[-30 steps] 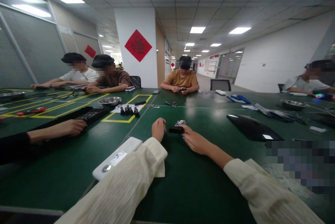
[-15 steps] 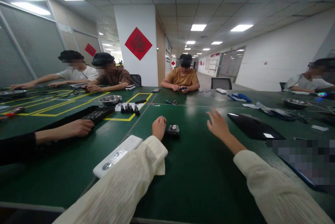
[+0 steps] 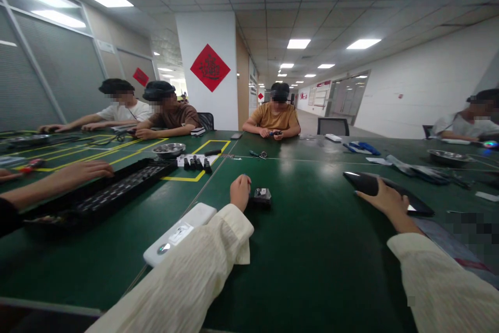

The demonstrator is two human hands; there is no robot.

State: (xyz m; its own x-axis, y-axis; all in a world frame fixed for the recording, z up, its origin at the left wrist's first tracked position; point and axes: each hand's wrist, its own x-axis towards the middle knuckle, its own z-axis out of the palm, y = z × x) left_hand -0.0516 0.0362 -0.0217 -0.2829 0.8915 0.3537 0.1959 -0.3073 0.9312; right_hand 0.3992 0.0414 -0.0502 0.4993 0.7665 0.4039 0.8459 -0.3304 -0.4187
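My left hand [image 3: 240,191] rests curled on the green table, its fingers pressed together beside a small black box with a clear top [image 3: 261,198]; what it holds, if anything, is hidden. Over on the right, my right hand [image 3: 386,202] is spread across a glossy black curved panel [image 3: 360,179], thumb and fingers apart. Left of my left forearm lies a long white device with a round dark spot [image 3: 195,215].
A co-worker's hand [image 3: 91,169] is over a long black tray [image 3: 132,185] at left. Several black pieces [image 3: 197,164] stand near a metal bowl [image 3: 169,150]. Blue-handled tools [image 3: 360,148] and gray gloves [image 3: 417,171] lie at right. People sit around the table.
My right hand has moved right, from above the bare table onto the black panel. The co-worker's hand at left has shifted left along the tray. The view has turned slightly.
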